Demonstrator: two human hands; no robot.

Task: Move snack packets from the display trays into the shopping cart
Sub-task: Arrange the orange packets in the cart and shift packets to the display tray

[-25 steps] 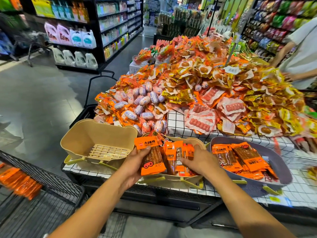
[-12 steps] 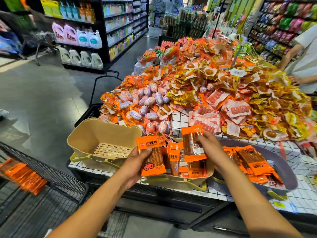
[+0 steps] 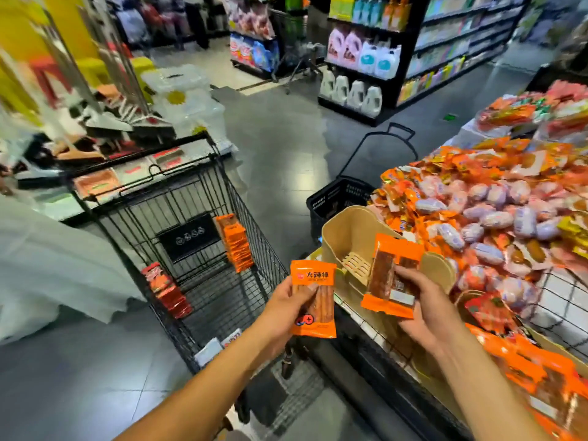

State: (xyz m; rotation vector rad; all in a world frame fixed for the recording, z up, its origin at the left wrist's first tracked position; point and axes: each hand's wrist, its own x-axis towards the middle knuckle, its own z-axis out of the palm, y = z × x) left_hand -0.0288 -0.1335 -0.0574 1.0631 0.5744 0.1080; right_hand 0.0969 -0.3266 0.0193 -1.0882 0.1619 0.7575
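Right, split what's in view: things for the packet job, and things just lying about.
Job: left hand, left packet, right hand, right packet, shopping cart, beige tray.
Lying about: black basket, detergent jugs, loose snack heap.

Inside a shop: glossy grey tiled floor [image 3: 286, 138], catching overhead light. Black shelves [image 3: 410, 36] with white and pink jugs [image 3: 366, 60] at the back. Yellow pillar [image 3: 66, 27] far left, blurred.

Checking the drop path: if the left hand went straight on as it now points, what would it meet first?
Probably the near wall of the beige tray, not the shopping cart to its left. The left hand, gripping an orange packet, points up-right along its forearm. Depth unclear; it might pass above.
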